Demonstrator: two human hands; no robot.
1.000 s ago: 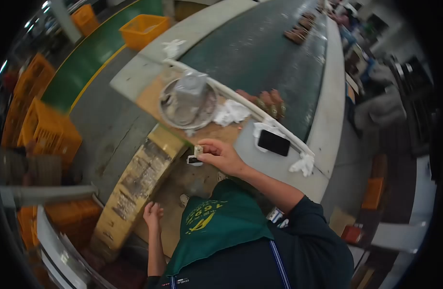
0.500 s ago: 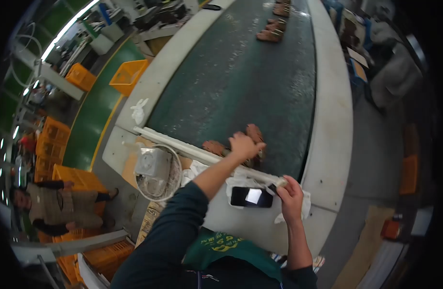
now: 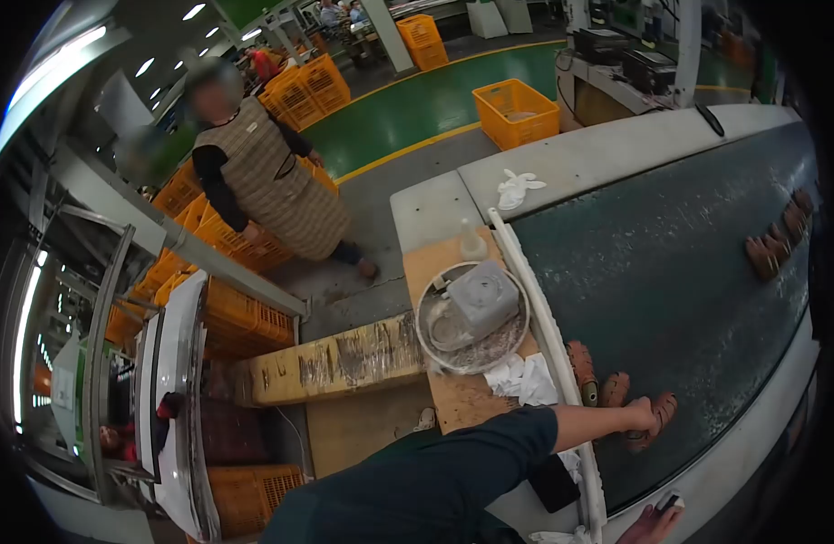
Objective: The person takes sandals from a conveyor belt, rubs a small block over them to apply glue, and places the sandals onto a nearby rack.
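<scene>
Over the green belt (image 3: 625, 263), the left hand (image 3: 642, 416) touches a sandal (image 3: 668, 411), grip unclear, while the right hand (image 3: 649, 528) pinches a small object (image 3: 669, 502) aside, presumably for unobstructed access.

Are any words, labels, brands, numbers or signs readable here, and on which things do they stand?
None can be read.
Light patch on the checked apron: too small to tell whether it is a label.
Small object in the right hand: no readable marking.
Phone: dark, no readable text.
</scene>
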